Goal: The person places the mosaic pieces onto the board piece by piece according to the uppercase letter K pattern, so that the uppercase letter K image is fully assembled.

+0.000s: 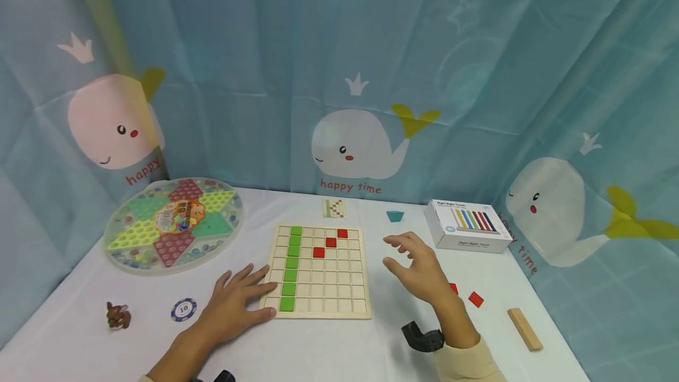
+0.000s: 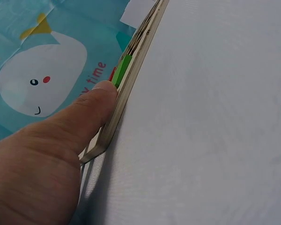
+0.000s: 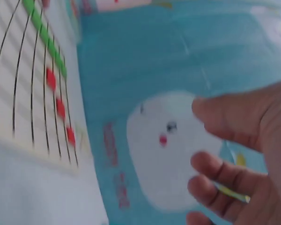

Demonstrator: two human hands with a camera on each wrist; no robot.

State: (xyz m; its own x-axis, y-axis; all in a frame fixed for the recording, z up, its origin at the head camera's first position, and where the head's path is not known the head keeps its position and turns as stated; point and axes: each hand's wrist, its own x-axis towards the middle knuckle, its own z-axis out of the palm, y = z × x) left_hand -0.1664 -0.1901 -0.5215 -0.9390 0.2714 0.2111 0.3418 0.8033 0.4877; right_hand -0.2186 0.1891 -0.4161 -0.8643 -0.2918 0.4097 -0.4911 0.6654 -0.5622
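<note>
A wooden grid board (image 1: pixel 331 315) lies flat on the white table. A column of green square tiles (image 1: pixel 290 262) runs down near its left side. Three red tiles (image 1: pixel 331 242) form a diagonal toward the upper right corner. My left hand (image 1: pixel 231 305), fingers spread, rests at the board's left edge; in the left wrist view its thumb (image 2: pixel 96 101) lies on the rim beside a green tile (image 2: pixel 122 70). Right of the board my right hand (image 1: pixel 419 270) hovers over the table, fingers loosely bent and holding nothing. Behind its wrist lie loose red tiles (image 1: pixel 475 299), one partly hidden.
Behind the board lie a small pattern card (image 1: pixel 335 208) and a teal piece (image 1: pixel 395 216). A white box (image 1: pixel 469 234) and a wooden block (image 1: pixel 525 329) are at right. To the left are a round marble game board (image 1: pixel 212 256), a poker chip (image 1: pixel 183 309) and a brown animal figurine (image 1: pixel 118 316).
</note>
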